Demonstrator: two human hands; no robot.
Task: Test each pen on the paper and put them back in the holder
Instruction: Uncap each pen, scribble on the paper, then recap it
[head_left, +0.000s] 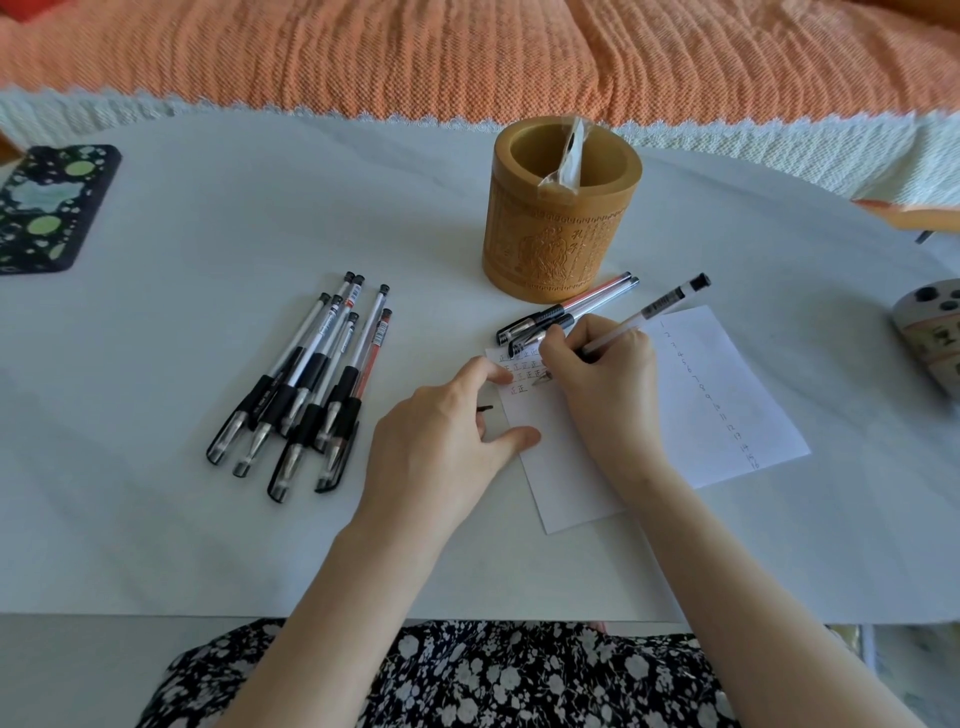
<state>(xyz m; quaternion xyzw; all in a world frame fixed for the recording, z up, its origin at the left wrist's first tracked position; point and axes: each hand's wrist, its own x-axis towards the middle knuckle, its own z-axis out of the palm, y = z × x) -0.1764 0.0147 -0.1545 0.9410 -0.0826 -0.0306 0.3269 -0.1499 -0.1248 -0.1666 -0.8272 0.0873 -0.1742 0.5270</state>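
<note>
Currently right hand (602, 379) grips a pen (644, 317), tip on the paper (675, 415), while left hand (441, 441), fingers spread, pins the sheet's edge, holder (561, 228) just behind.

The light is soft and even, with only faint shadows beside the pen holder (562, 213). Near it things look sharp. Far from it, at the edges, the picture bends and blurs.
</note>
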